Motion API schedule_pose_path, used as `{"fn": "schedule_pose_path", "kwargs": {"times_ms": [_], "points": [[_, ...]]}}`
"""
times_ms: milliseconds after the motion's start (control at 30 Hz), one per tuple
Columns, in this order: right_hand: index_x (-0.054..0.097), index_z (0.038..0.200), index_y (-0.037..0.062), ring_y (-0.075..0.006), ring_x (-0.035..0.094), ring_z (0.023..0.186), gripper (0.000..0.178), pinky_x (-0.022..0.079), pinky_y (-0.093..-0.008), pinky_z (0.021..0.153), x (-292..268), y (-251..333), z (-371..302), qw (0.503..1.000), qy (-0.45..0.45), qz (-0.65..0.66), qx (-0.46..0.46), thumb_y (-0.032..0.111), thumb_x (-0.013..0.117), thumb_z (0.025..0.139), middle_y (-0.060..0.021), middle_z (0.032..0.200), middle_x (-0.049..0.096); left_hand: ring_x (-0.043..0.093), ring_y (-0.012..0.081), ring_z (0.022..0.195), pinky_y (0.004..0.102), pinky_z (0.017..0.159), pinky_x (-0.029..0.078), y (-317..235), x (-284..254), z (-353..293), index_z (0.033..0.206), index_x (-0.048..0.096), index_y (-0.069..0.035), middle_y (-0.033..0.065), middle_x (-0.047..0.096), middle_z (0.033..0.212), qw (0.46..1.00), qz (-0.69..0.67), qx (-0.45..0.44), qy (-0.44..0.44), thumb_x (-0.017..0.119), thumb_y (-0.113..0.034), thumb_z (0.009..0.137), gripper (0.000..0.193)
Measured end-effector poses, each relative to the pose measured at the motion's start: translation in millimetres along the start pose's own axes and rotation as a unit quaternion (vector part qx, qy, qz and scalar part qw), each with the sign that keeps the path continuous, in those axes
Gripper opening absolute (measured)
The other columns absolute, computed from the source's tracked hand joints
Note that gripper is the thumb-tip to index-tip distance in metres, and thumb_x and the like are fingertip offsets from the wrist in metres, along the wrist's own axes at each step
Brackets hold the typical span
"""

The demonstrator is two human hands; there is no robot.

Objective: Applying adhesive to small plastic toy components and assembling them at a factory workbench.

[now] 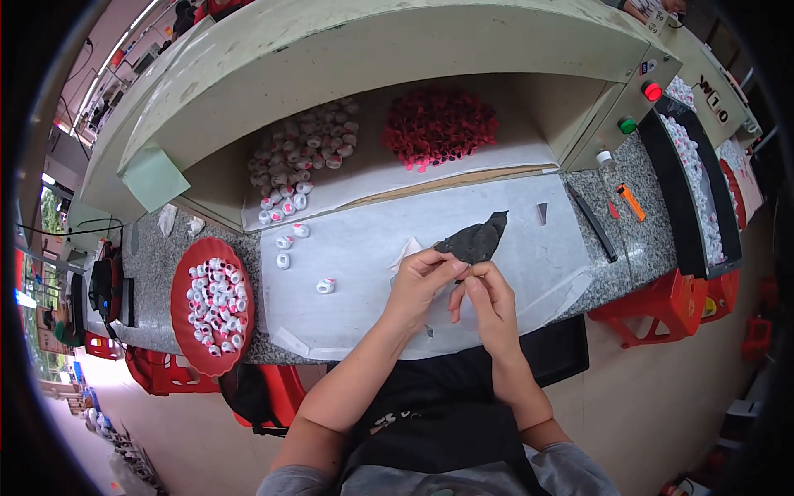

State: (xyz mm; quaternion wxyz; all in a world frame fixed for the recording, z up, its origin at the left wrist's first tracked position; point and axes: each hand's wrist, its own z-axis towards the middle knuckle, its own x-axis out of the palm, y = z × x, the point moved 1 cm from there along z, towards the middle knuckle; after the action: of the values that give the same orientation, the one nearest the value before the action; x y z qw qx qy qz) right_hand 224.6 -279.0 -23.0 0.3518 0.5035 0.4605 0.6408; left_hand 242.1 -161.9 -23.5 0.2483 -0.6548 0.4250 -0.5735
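Left hand (420,277): raised over the middle of the worktop (637,240), fingers (442,263) pinched together on the lower end of a dark grey, crumpled scrap of sheet material (475,240). Right hand (488,299): just beside and below the left, fingers (473,285) curled in and touching the same lower end of the scrap from underneath; whether they clamp it or only rest on it cannot be told. The scrap itself: held above a pale sheet (364,264) that covers the centre of the speckled stone worktop, its pointed upper end tilted up and to the right. On the sheet, left of the hands: a few loose small white pieces with red marks (326,286). At the left edge of the worktop: a red oval tray (187,277) filled with more such white pieces. Behind the sheet, inside an open recess: a heap of white-and-pink pieces (302,157) to the left and a heap of red pieces (438,124) to the right. Right of the sheet: a long black tray (672,186) with white pieces, an orange pen-like item (631,202) and a slim black bar (591,221). On the slanted panel above: one red button (652,91) and one green button (628,126).
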Motion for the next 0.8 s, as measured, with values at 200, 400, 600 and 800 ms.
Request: {"fn": "schedule_pose_path", "kwargs": {"times_ms": [200,400,600,800], "points": [[0.044,0.085,-0.0006,-0.0089,0.046,0.052,0.014,0.038,-0.0203,0.048,4.0,3.2,-2.9,1.0,0.017,0.004,0.002,0.012,0.038,0.085,-0.0062,0.062,0.05,0.052,0.0088,0.069,0.022,0.064,0.04,0.3,-1.2,-5.1,0.078,0.055,-0.003,0.0054,0.057,0.072,1.0,-0.003,0.004,0.012,0.056,-0.01,0.075,0.008],[0.045,0.085,-0.0015,-0.0091,0.047,0.055,0.014,0.039,-0.0204,0.048,5.5,-0.4,-4.3,1.0,0.028,-0.001,-0.001,0.011,0.038,0.085,-0.0056,0.067,0.049,0.049,0.0075,0.064,0.0219,0.063,0.039,0.0,4.6,-9.5,0.078,0.054,-0.003,0.0028,0.054,0.066,0.999,-0.05,0.013,-0.004,0.055,-0.009,0.075,0.006],[0.045,0.085,-0.0016,-0.0093,0.048,0.057,0.013,0.04,-0.0205,0.048,4.0,-0.4,-7.8,1.0,0.021,-0.006,-0.002,0.01,0.039,0.084,-0.0049,0.073,0.049,0.046,0.007,0.062,0.0214,0.061,0.038,1.5,8.8,-11.5,0.077,0.053,-0.004,0.0013,0.051,0.063,0.998,-0.062,0.023,0.0,0.054,-0.008,0.075,0.005],[0.044,0.082,-0.0008,-0.0096,0.047,0.053,0.015,0.038,-0.0204,0.049,-6.9,9.0,-10.0,0.999,0.001,-0.045,-0.003,0.012,0.038,0.085,-0.006,0.062,0.048,0.047,0.0074,0.064,0.0217,0.063,0.037,1.3,19.8,-5.9,0.075,0.053,-0.004,0.0014,0.052,0.065,0.997,-0.071,-0.003,0.017,0.054,-0.008,0.075,0.005]]}}
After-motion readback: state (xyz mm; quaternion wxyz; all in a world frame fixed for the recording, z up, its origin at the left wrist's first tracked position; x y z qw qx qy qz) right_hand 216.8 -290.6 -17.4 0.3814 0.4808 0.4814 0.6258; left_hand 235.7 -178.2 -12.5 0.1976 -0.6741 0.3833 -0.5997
